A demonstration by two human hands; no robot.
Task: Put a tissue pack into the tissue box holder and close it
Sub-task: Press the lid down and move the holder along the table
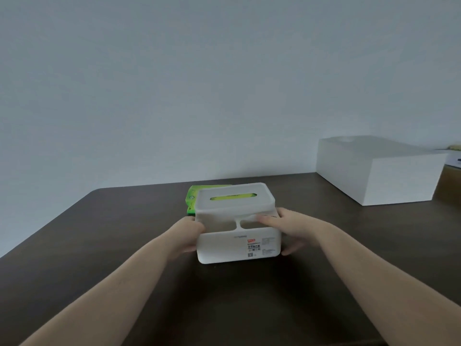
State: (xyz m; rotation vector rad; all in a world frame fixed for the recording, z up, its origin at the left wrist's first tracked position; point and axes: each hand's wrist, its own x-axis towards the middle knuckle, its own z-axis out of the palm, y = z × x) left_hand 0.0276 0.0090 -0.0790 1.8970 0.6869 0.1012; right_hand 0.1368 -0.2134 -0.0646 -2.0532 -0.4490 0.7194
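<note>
A white plastic tissue box holder [224,245] stands on the dark table [99,233], with a printed label on its near side. Its lid [234,198], with a long slot, sits on top; green shows through the slot. A green tissue pack [191,199] lies just behind the holder at its left, mostly hidden by it. My left hand [190,237] grips the holder's left side. My right hand [287,227] grips the right side, with fingers reaching into the open front compartments.
A large white box [379,171] stands at the back right of the table. Something yellow-green and a few other items lie beyond it at the right edge. A plain wall rises behind the table.
</note>
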